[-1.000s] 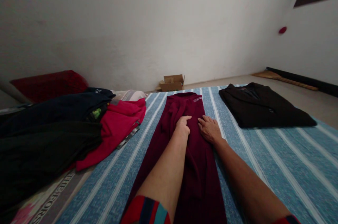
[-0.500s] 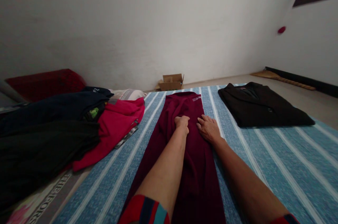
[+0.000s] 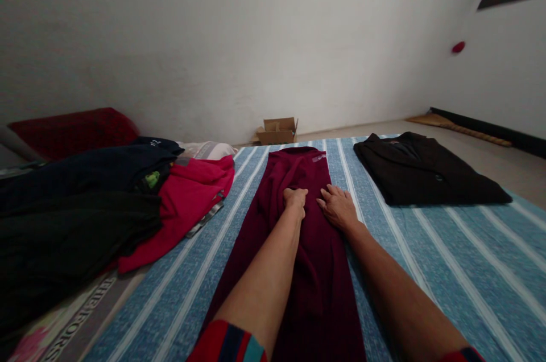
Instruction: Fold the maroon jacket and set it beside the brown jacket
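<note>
Maroon trousers [image 3: 277, 248] lie lengthwise in front of me, waistband at the far end, with a small pale print near its right corner. Their cloth is wrinkled around my hands. My left hand [image 3: 295, 201] is closed on the fabric at the middle of the upper part, thumb side pointing right. Flat on the right edge of the trousers rests my right hand [image 3: 338, 206], its fingers stretched out and apart. The near end of the trousers runs out of view between my forearms.
Beneath everything is a blue striped bedsheet [image 3: 430, 259]. A folded black garment [image 3: 430, 174] lies at the right. To the left are piled dark clothes [image 3: 81, 180] and a pink-red garment [image 3: 187, 202]. Beyond the bed stands an open cardboard box [image 3: 277, 133] by the wall.
Both hands stay at almost the same spot on the trousers. The view has shifted very slightly; the clothes have not visibly moved.
</note>
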{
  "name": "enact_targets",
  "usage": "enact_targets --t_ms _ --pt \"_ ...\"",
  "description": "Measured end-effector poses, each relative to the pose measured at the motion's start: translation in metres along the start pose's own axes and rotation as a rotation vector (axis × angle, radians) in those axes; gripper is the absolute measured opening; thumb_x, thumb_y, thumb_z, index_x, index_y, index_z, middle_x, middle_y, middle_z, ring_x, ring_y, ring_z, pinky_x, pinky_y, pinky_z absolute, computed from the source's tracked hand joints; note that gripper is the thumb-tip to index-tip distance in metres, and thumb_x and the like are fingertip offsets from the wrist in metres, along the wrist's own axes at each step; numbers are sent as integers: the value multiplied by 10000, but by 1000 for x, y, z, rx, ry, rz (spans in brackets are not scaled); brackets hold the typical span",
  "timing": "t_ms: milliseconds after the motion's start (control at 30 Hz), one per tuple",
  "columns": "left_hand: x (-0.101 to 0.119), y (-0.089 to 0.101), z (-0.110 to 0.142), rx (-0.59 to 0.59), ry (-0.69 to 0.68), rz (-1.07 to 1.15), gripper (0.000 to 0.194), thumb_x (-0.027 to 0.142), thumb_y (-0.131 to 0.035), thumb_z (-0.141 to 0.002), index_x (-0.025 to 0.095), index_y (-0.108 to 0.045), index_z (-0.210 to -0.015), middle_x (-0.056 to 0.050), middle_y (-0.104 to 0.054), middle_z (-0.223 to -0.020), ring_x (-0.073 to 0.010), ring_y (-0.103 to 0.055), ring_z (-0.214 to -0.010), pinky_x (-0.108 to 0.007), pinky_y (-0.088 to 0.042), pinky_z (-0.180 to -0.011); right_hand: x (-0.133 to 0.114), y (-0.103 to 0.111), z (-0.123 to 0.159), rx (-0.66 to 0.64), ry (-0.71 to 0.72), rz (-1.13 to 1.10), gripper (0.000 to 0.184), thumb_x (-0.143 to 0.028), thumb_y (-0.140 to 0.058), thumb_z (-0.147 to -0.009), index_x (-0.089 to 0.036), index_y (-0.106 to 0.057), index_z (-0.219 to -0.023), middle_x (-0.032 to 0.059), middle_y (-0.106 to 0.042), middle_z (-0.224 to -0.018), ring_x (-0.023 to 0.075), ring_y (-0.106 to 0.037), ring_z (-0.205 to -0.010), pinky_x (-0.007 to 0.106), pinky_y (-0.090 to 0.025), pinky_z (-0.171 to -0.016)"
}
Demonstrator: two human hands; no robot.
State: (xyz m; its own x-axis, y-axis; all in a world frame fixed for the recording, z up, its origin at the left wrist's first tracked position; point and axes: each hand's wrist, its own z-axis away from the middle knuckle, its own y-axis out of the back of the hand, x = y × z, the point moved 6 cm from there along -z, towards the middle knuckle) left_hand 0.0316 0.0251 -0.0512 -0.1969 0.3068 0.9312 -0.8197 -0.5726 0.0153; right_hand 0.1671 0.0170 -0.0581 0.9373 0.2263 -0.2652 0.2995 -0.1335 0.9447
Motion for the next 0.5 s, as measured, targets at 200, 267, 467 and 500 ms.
enact_targets --t_ms 200,267,467,500 --pt "10 11 9 -24 -50 -210 258 56 -701 -552 169 -469 -575 15 -533 -561 -164 -569 -620 -243 -435 -554 -3 1 1 -12 -3 38 526 -490 -317 -915 -186 -401 -1336 119 -351 -1417 304 -253 -1306 469 -222 -1001" --pt "9 11 8 -36 -62 -247 267 38 -704 -533 169 -476 -577 6 -548 -578 -179 -589 -660 -244 -445 -570 -4 1 1 -25 19 52 525 -475 -308 -921 -194 -369 -1360 113 -317 -1442 311 -190 -1338 498 -202 -1011" --pt "6 9 1 -46 -99 -311 322 -38 -673 -505 183 -439 -528 -7 -550 -599 -217 -615 -814 -225 -449 -628 -8 -4 0 -103 77 43 507 -419 -232 -945 -174 -351 -1372 97 -303 -1458 248 -170 -1361 509 -171 -1045" --pt "7 10 1 -48 -101 -321 332 -44 -675 -501 183 -433 -518 -8 -543 -589 -225 -614 -824 -230 -448 -636 -7 -4 0 -106 67 46 517 -422 -228 -944 -162 -347 -1375 102 -295 -1461 246 -162 -1363 508 -168 -1048"
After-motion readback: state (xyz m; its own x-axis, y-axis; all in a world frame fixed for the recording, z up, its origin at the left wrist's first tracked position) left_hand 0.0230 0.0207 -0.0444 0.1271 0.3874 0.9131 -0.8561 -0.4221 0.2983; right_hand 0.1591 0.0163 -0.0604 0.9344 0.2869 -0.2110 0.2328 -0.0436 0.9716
